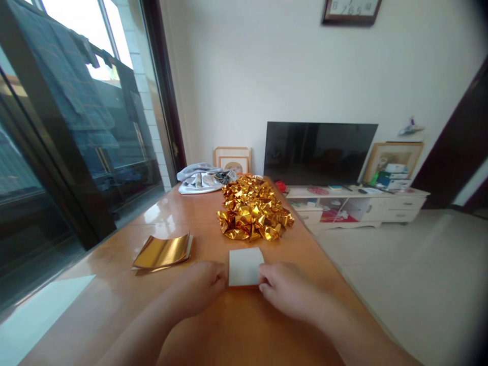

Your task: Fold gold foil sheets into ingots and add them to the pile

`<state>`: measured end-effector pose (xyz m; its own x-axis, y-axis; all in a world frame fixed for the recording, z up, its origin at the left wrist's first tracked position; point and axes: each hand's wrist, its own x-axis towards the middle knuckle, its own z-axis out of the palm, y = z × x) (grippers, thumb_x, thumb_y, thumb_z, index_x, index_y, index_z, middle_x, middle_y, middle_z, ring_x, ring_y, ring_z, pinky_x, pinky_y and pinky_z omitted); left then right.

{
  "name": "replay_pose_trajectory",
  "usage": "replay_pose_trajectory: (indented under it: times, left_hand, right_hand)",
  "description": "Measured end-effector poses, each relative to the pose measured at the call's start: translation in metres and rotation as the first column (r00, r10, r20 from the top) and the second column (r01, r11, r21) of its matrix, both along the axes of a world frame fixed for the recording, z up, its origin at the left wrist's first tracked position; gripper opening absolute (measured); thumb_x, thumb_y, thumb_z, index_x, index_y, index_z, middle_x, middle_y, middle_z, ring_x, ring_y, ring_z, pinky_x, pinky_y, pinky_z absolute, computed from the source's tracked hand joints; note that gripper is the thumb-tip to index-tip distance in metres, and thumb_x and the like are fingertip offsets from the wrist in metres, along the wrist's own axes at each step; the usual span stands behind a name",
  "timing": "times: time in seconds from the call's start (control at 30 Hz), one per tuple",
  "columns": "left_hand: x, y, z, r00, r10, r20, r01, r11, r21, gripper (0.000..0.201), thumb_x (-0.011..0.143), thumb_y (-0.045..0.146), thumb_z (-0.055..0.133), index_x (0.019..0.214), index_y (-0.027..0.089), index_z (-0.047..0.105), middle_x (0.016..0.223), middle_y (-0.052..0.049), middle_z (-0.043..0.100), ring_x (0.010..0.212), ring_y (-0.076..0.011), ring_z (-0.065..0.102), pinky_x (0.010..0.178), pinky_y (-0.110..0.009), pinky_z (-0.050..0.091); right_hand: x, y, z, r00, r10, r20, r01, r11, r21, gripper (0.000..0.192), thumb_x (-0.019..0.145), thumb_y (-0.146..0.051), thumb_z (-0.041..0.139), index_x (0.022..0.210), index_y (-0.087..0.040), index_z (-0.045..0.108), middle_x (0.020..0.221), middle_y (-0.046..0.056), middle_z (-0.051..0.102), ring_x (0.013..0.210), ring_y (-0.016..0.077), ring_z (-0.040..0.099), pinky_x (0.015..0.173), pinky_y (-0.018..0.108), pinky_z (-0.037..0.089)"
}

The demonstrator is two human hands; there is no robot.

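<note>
A small square of foil paper lies in front of me with its pale side up, a thin orange line showing along its near edge. My left hand is closed at the paper's left edge, its fingertips partly hidden. On the opposite side, my right hand pinches the right edge, where the paper bends slightly. A stack of gold foil sheets, curled at the edges, rests to the left of my left hand. Beyond the paper is a large heap of folded gold foil pieces.
The wooden table ends along an edge on my right. A silvery-grey cloth or bag sits at its far end, and a pale sheet at the near left. Past the table stand a television and a white cabinet.
</note>
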<state>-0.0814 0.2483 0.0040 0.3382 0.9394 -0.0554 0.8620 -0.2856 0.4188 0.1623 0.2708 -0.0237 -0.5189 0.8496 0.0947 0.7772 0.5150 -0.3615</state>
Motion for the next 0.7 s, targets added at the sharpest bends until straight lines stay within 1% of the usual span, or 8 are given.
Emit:
replay_pose_trajectory:
  times: [0.13,0.2,0.27,0.37,0.4,0.47,0.6,0.7]
  left_hand:
    - [0.001,0.006,-0.009,0.975,0.088,0.204,-0.091,0.996,0.008,0.011,0.077,0.013,0.045,0.075,0.019,0.054,0.07,0.002,0.054,0.066,-0.0136,0.049,0.058,-0.025,0.029]
    - [0.005,0.008,-0.012,0.931,0.117,0.346,-0.104,0.993,-0.055,0.004,0.08,0.02,0.052,0.078,0.018,0.055,0.068,0.003,0.051,0.064,-0.013,0.046,0.056,-0.024,0.03]
    - [0.011,0.009,-0.015,0.847,0.112,0.52,-0.062,0.992,-0.113,0.016,0.083,0.033,0.059,0.085,0.017,0.059,0.072,0.001,0.055,0.066,-0.0138,0.049,0.058,-0.024,0.034]
    - [0.021,0.008,-0.017,0.653,0.071,0.754,0.04,0.991,-0.128,0.029,0.084,0.041,0.065,0.099,0.016,0.063,0.09,-0.006,0.066,0.082,-0.0187,0.058,0.072,-0.028,0.044]
    - [0.023,0.008,-0.018,0.597,0.068,0.799,0.062,0.989,-0.131,0.03,0.084,0.041,0.066,0.101,0.016,0.064,0.095,-0.007,0.067,0.086,-0.0202,0.06,0.077,-0.03,0.045]
    - [0.027,0.008,-0.02,0.529,0.088,0.844,0.079,0.985,-0.152,0.029,0.085,0.038,0.067,0.103,0.016,0.065,0.099,-0.008,0.069,0.092,-0.0221,0.061,0.085,-0.033,0.046]
    - [0.028,0.013,-0.025,0.494,0.116,0.862,0.036,0.987,-0.154,0.023,0.083,0.03,0.065,0.101,0.016,0.066,0.1,-0.007,0.071,0.094,-0.0223,0.063,0.088,-0.034,0.046]
    - [0.024,0.018,-0.03,0.562,0.078,0.823,-0.071,0.996,-0.046,0.019,0.082,0.026,0.063,0.098,0.016,0.065,0.097,-0.007,0.072,0.091,-0.0219,0.064,0.084,-0.032,0.048]
  right_hand:
    - [-0.001,0.01,-0.007,0.976,-0.062,-0.209,0.048,0.996,-0.07,0.009,0.085,-0.024,0.056,0.079,-0.023,0.061,0.072,-0.002,0.066,0.064,0.0129,0.055,0.054,0.024,0.024]
    - [-0.005,0.014,-0.012,0.941,-0.083,-0.327,0.043,0.991,-0.127,0.011,0.088,-0.026,0.055,0.079,-0.022,0.06,0.071,-0.002,0.063,0.064,0.0125,0.053,0.053,0.023,0.025]
    - [-0.009,0.015,-0.015,0.895,-0.099,-0.434,0.009,0.979,-0.204,0.012,0.089,-0.028,0.054,0.08,-0.021,0.058,0.069,-0.002,0.06,0.063,0.0121,0.052,0.052,0.022,0.026]
    - [-0.015,0.012,-0.017,0.826,-0.128,-0.549,-0.085,0.935,-0.345,0.011,0.09,-0.027,0.053,0.083,-0.021,0.057,0.065,-0.004,0.056,0.059,0.0111,0.05,0.052,0.021,0.03]
    - [-0.016,0.011,-0.017,0.807,-0.136,-0.575,-0.118,0.916,-0.382,0.01,0.09,-0.027,0.053,0.083,-0.021,0.056,0.064,-0.004,0.055,0.058,0.0107,0.05,0.052,0.02,0.031]
    - [-0.018,0.008,-0.016,0.784,-0.148,-0.603,-0.164,0.888,-0.431,0.009,0.09,-0.027,0.053,0.085,-0.02,0.056,0.063,-0.005,0.053,0.056,0.0102,0.048,0.052,0.02,0.033]
    - [-0.018,0.008,-0.013,0.786,-0.143,-0.601,-0.153,0.898,-0.413,0.009,0.089,-0.027,0.055,0.086,-0.02,0.059,0.066,-0.004,0.056,0.059,0.0109,0.049,0.053,0.021,0.033]
    - [-0.015,0.012,-0.012,0.797,-0.144,-0.586,-0.11,0.92,-0.376,0.01,0.089,-0.028,0.055,0.087,-0.02,0.06,0.068,-0.004,0.056,0.061,0.0116,0.049,0.054,0.022,0.034]
